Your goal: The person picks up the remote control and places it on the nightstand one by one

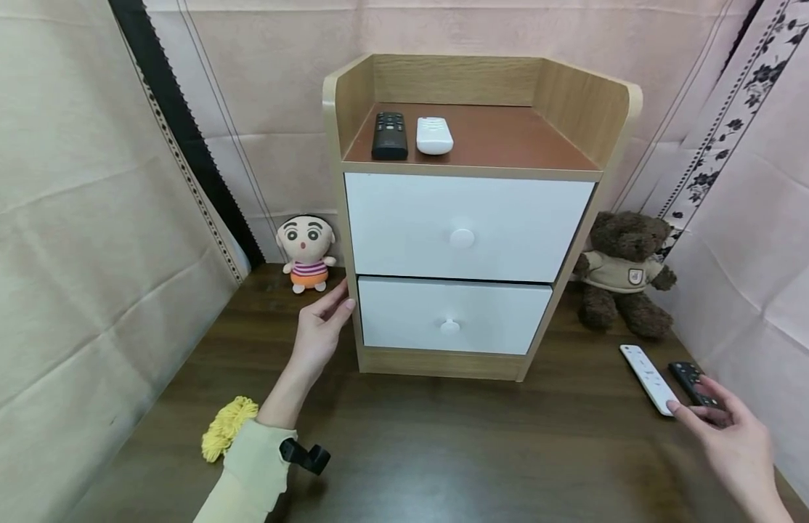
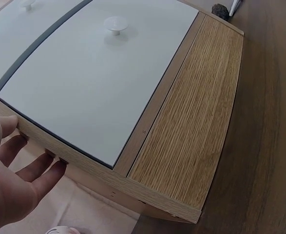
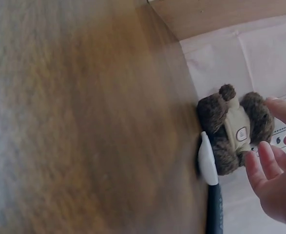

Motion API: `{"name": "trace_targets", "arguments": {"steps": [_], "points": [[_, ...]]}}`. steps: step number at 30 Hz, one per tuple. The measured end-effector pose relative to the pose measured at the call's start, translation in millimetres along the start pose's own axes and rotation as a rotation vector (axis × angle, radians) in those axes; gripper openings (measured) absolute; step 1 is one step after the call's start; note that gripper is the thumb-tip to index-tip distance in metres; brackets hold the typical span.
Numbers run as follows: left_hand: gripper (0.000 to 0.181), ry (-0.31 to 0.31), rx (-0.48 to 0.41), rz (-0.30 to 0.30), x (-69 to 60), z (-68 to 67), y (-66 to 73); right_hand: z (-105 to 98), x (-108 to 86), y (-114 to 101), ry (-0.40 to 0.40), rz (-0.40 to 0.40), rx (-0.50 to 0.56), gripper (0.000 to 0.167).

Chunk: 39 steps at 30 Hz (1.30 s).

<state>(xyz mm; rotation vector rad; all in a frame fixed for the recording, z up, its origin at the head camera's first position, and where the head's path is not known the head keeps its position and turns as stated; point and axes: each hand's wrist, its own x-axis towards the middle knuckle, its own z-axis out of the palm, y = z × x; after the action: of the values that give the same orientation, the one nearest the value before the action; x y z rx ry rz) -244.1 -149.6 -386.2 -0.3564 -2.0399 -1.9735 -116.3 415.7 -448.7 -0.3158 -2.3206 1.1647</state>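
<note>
My left hand [image 1: 319,330] touches the left side of a small wooden cabinet [image 1: 440,365] with two white drawers. In the left wrist view, the fingertips of this hand [image 2: 16,180] rest on the side panel and the thumb lies near the front edge. Both the upper drawer [image 1: 404,225] and the lower drawer [image 1: 398,312] are closed. Over at the right, my right hand [image 1: 738,436] is above a black remote control [image 1: 685,374] and beside a white remote control [image 1: 646,374]. Its fingers are parted in the right wrist view, with nothing held between them.
On the cabinet top lie a black remote [image 1: 390,138] and a white remote [image 1: 434,136]. A brown teddy bear [image 1: 623,272] sits right of the cabinet, a small doll [image 1: 306,250] left of it. Yellow yarn [image 1: 228,428] is by my left sleeve. Cloth surrounds the table [image 1: 476,450].
</note>
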Motion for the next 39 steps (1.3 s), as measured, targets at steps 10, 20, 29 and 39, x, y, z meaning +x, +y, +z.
{"name": "trace_targets", "arguments": {"steps": [10,20,29,39], "points": [[0.044,-0.006,0.004,-0.004,1.3,-0.8,-0.9,0.1,6.0,18.7,-0.108,0.01,-0.174,0.08],[0.045,-0.012,0.026,-0.012,1.7,-1.4,-1.6,6.3,14.4,28.1,-0.209,0.093,-0.273,0.09],[0.045,-0.017,0.024,-0.012,1.8,-1.1,-0.8,11.9,18.5,35.5,-0.215,0.082,-0.317,0.086],[0.045,-0.016,0.027,-0.015,1.5,-1.9,-0.5,19.7,26.6,41.5,-0.216,0.103,-0.382,0.079]]}}
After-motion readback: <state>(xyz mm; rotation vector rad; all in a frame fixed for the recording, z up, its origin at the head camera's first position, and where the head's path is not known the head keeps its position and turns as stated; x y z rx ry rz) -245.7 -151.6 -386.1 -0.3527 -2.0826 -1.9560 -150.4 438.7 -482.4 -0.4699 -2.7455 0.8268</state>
